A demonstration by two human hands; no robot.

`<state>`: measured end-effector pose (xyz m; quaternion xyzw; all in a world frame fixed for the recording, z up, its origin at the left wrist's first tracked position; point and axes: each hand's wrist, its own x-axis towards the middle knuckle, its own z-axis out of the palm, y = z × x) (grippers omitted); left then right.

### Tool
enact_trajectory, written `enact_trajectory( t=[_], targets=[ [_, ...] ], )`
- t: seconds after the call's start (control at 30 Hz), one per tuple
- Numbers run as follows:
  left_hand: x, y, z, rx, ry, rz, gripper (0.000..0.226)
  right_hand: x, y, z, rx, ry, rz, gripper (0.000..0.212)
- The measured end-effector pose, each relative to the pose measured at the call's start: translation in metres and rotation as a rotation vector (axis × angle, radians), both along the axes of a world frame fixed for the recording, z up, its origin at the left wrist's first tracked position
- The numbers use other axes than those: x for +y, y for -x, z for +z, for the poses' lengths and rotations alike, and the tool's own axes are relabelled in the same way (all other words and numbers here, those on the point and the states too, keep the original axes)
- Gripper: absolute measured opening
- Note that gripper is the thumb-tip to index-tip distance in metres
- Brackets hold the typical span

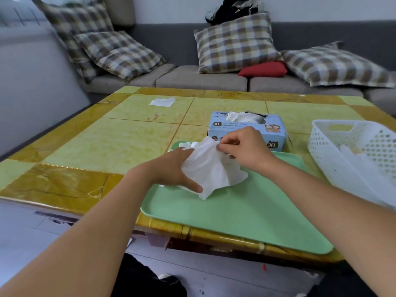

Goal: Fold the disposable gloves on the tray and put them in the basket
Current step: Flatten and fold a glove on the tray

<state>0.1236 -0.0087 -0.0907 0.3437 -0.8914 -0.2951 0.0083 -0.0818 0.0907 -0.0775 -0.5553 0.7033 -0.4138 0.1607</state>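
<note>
A white disposable glove (211, 168) is held up over the far left part of the green tray (246, 213), which lies at the near edge of the yellow tiled surface (111, 136). The glove's upper edge is pinched between the thumb and curled fingers of the right hand (246, 146). The left hand (175, 168) is pressed against the glove's left side, with the thumb laid along its lower edge and the fingers hidden behind the material, so how far they are curled cannot be told. More crumpled white gloves (188, 144) are seen on the tray's far corner, behind the held one. A blue glove box (246, 130) marked XL stands just beyond the tray. A white perforated basket (353, 155) is placed to the right of the tray, with white material lying inside it. A white sheet (162, 102) lies well apart on the far side of the surface.
</note>
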Motion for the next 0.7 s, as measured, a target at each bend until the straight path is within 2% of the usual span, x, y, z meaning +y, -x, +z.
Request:
enact_trajectory(
  t=[0.07,0.2,0.27,0.33,0.4,0.53,0.6,0.67,0.7],
  targets=[
    [0.0,0.005,-0.006,0.021,0.084,0.039,0.088,0.005,0.007,-0.001,-0.183,-0.033,-0.01,0.004],
    [-0.004,0.014,-0.011,0.011,0.2,0.036,0.072,0.015,0.008,-0.001,-0.592,-0.012,-0.007,0.008],
    [-0.004,0.014,-0.009,0.031,0.189,0.057,0.07,0.016,0.011,0.002,-0.647,0.045,-0.039,0.011],
    [-0.001,0.011,-0.004,0.034,0.158,0.067,0.078,0.016,0.015,0.005,-0.657,0.092,-0.097,0.015],
    [-0.001,0.009,-0.006,0.01,0.156,0.075,0.079,0.017,0.021,0.01,-0.779,0.131,-0.149,0.015],
    [-0.006,0.013,-0.009,-0.002,0.226,0.089,0.051,0.024,0.037,0.019,-1.279,0.138,-0.222,0.013],
    [-0.002,0.016,-0.001,-0.056,0.236,0.106,0.07,0.03,0.04,0.022,-1.392,0.038,-0.209,0.022],
    [0.011,0.019,0.015,-0.143,0.273,0.124,0.101,0.037,0.043,0.023,-1.378,-0.05,-0.195,0.024],
    [0.02,0.021,0.026,-0.132,0.291,0.141,0.113,0.041,0.043,0.025,-1.358,-0.092,-0.176,0.022]
  ],
)
